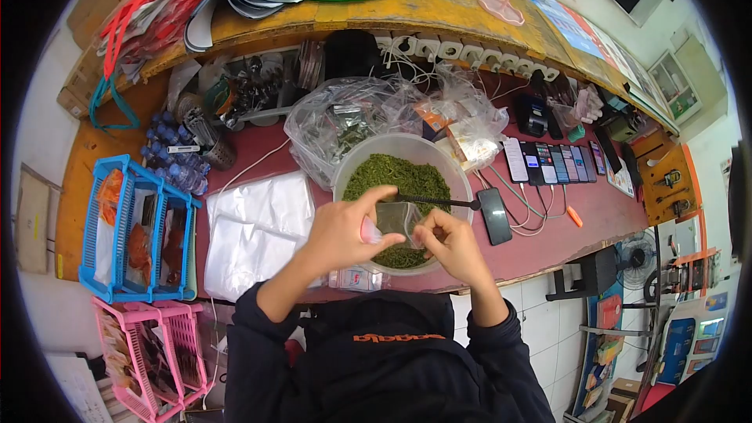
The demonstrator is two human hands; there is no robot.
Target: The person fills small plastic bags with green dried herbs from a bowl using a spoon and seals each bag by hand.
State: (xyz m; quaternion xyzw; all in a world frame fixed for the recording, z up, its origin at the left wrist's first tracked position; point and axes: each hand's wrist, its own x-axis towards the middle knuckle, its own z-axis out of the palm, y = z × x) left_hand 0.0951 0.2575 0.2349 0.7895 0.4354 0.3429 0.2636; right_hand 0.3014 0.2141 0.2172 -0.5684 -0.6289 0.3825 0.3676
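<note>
A small clear plastic bag is held over a translucent tub of shredded green plant matter. My left hand grips one side of the bag between thumb and fingers, with something pinkish-white against the palm. At the bag's other edge, the thumb and fingertips of my right hand are pinched together. A thin black handle crosses the tub just above the bag; its left end is hidden near my left hand. Below my left hand lies a printed plastic packet, touching the tub.
White plastic bags lie left of the tub, beside a blue basket and pink basket. Behind are large clear bags. To the right are several phones, cables and an orange marker. A shelf overhangs the back.
</note>
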